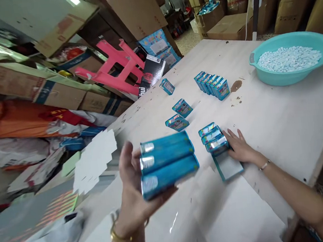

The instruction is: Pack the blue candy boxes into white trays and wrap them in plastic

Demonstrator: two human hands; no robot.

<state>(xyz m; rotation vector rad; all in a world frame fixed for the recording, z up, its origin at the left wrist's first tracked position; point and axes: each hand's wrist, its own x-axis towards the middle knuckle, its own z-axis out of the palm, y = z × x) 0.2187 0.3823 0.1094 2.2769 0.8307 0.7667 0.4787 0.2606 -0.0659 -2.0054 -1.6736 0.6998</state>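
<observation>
My left hand, with a gold bracelet at the wrist, grips a row of three blue boxes side by side, raised above the table and slightly blurred. On the table, my right hand rests at the right side of a short row of blue boxes, its fingers spread and its thumb near the closest one. In front of that row lies a blue-edged box with a white face. Two more blue boxes stand farther back, between my hands.
Several blue boxes stand in a row farther back, with a single box to their left. A turquoise basin of small pale pieces is at right. White sheets lie in front; a pink stool and cartons are beyond the left edge.
</observation>
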